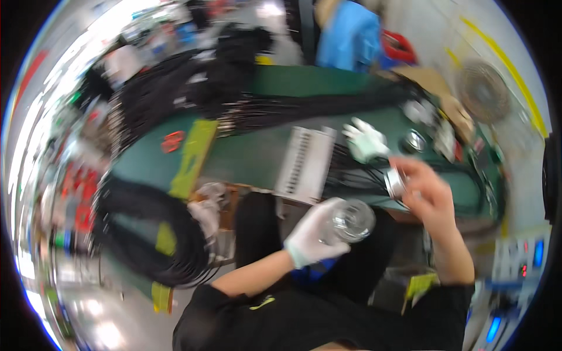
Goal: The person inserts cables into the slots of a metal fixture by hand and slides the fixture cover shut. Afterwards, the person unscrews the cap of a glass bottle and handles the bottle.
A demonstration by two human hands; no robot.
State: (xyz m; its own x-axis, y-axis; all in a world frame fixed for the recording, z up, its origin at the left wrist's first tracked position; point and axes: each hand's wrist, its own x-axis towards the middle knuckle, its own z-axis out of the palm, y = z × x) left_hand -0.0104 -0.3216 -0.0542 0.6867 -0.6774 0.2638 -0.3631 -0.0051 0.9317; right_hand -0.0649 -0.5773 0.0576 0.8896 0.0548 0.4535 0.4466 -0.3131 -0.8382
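My left hand (313,234), in a white glove, is closed around a clear glass jar (353,220) above my lap, its round opening facing up. My bare right hand (426,193) is raised at the right over the table's near edge, pinching a silvery round lid (394,182) apart from the jar. Beyond the lid lies a white glove (366,140) on the table. A shiny round metal container (413,141) stands to the right of that glove. The picture is somewhat blurred, so the jar's contents cannot be made out.
A white slotted fixture (305,165) lies mid-table on the green tabletop (246,155). Black cable bundles (328,105) stretch across the back, and a coil (149,228) sits at left. A yellow-green strip (195,158) and red-orange item (172,141) lie nearby. A fan (483,90) stands far right.
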